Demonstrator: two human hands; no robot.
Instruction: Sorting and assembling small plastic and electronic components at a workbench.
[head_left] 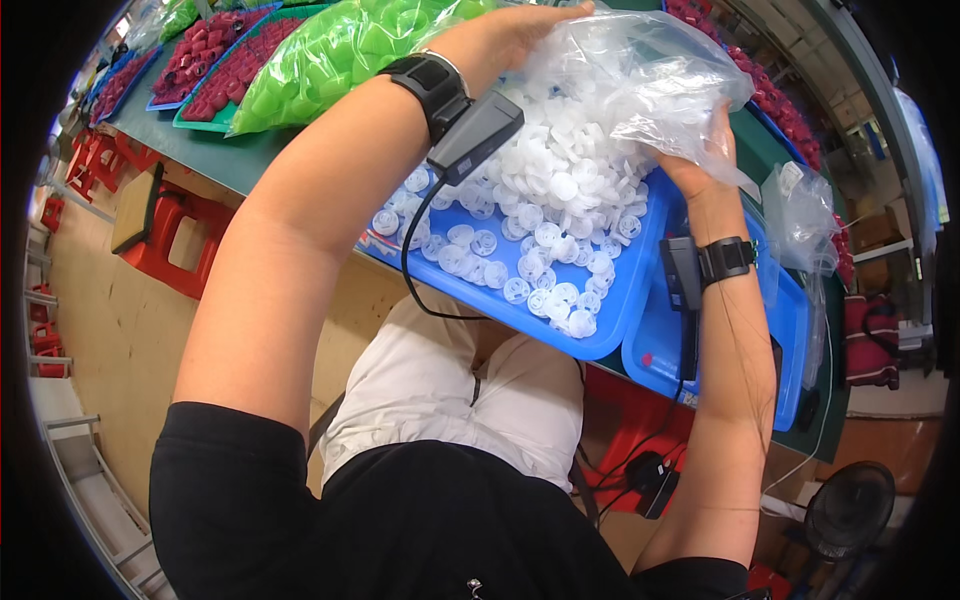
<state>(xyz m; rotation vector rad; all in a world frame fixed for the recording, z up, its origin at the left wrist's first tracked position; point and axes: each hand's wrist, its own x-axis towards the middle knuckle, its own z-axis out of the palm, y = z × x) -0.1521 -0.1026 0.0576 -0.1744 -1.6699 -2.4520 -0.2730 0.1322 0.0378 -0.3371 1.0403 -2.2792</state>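
Gripping clear bag (640,70) over caps (545,215)

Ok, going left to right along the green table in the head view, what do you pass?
Trays of red caps → bag of green caps → left hand on the clear plastic bag, over the blue tray of white caps → right hand → second blue tray.

Black short-sleeved shirt (400,520) and pale shorts (450,390); each wrist wears a black strap, left (430,85) and right (725,258), with a boxy black device trailing a thin cable
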